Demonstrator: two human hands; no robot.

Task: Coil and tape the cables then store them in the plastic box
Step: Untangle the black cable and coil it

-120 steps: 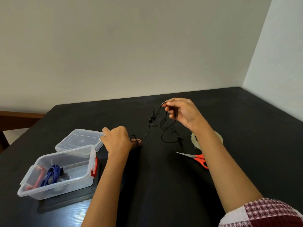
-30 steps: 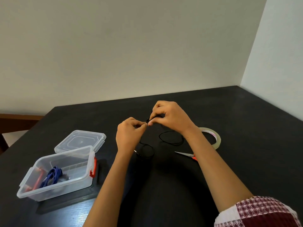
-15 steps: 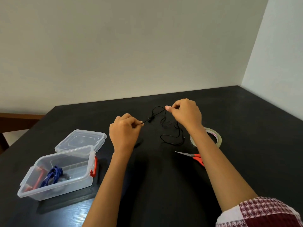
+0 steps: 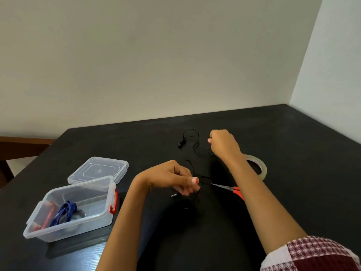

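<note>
Two hands are at work on one black cable [image 4: 180,143], and from my station I judge the job roughly half done. The left hand [image 4: 172,179] is nearest me, fingers curled and thumb pressed to forefinger. It pinches the wire close to its metal plug [image 4: 173,195], which pokes out below the knuckles. The right hand [image 4: 222,143] sits farther out, closed into a loose fist. Thin strands run under it and I take it to be gripping them, though black wire on the dark table [image 4: 293,153] is hard to read. Between the hands the cable lies in slack, uneven loops, its earbud end near the right hand, so coiling is not finished and I see no tape on it. Scissors [image 4: 232,189] and the tape roll [image 4: 258,162] lie just by the right forearm, neither in hand. Off to the left the plastic box [image 4: 78,222] stands open, its lid [image 4: 97,169] behind it, with a coiled blue cable [image 4: 64,212] already stored inside. Left to do: finish this coil, tape it, box it.
</note>
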